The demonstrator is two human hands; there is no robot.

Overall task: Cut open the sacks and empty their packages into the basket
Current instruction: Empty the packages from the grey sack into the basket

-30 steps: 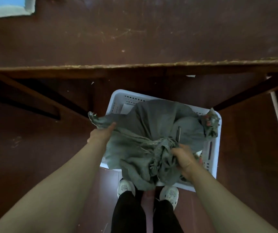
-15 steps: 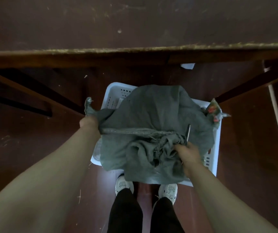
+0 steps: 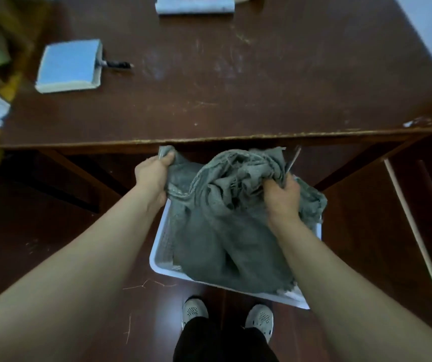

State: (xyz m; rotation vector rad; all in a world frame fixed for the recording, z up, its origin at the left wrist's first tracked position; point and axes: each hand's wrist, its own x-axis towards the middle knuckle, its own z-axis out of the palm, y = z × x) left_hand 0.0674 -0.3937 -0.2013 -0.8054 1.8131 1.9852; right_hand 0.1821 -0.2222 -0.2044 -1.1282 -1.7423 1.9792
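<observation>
Gripping a grey sack (image 3: 222,231) from both sides, the person holds it bunched over a white basket (image 3: 161,246) that sits on the floor. The left hand (image 3: 153,176) has its fingers curled tight round one corner of the cloth, and a tuft pokes out just above the thumb. The right hand (image 3: 282,197) is clamped on a thick wad of gathered fabric. A thin metal blade (image 3: 292,160) sticks up from between those fingers, tilted toward the table (image 3: 235,87). Below both sets of fingers the sack hangs down into the basket and covers most of its inside; only the near rim and left wall show. What lies under the cloth is hidden. The table's worn front edge runs just beyond the knuckles. Well past the left fingers, up and to the left, a blue pad (image 3: 68,66) lies on the tabletop. Well apart to the right of the right fingers, a pale pole (image 3: 416,231) slants across the floor. Behind the wrists, at the basket's near rim, stand two pale shoes (image 3: 195,309).
</observation>
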